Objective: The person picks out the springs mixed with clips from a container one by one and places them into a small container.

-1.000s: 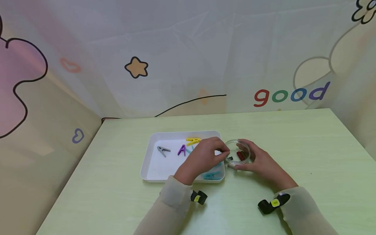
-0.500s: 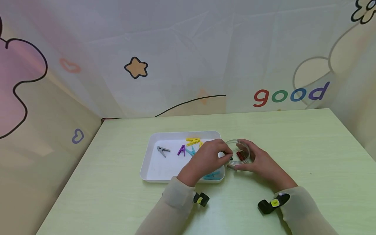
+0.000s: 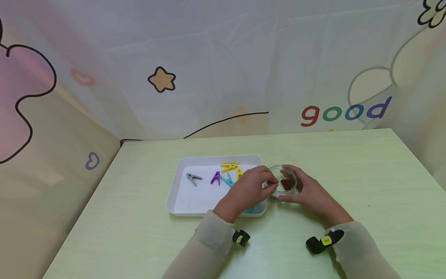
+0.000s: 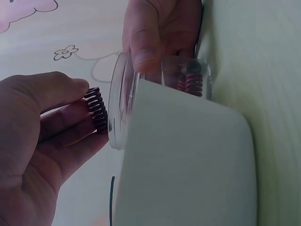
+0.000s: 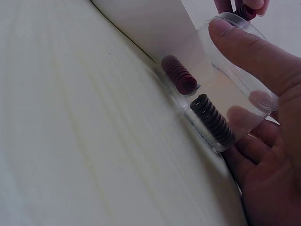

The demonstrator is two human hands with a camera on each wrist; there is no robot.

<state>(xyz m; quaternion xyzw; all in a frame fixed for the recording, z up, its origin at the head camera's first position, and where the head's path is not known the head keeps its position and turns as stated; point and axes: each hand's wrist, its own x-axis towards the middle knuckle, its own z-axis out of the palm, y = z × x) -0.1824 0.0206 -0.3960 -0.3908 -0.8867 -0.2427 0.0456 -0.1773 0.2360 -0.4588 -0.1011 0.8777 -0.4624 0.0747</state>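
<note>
My left hand (image 3: 245,190) pinches a dark red coil spring (image 4: 96,110) between thumb and fingers at the mouth of a clear jar (image 3: 283,190). That jar stands on the table against the tray's right side. My right hand (image 3: 306,188) grips it around the side, thumb near the rim in the right wrist view. Inside lie a red spring (image 5: 178,75) and a dark spring (image 5: 212,120), apart from each other at the bottom. From the head view, the pinched spring is mostly hidden by the left fingers.
A white tray (image 3: 195,199) sits left of the jar, partly under my left hand. It bears a grey clip (image 3: 193,178), a purple clip (image 3: 216,178), yellow clips (image 3: 229,167) and light blue clips (image 3: 228,180). A printed cloth (image 3: 223,69) hangs behind the table (image 3: 115,232).
My left hand has shifted slightly right, bringing its fingertips farther over the jar's mouth. The right hand and the jar stay where they were.
</note>
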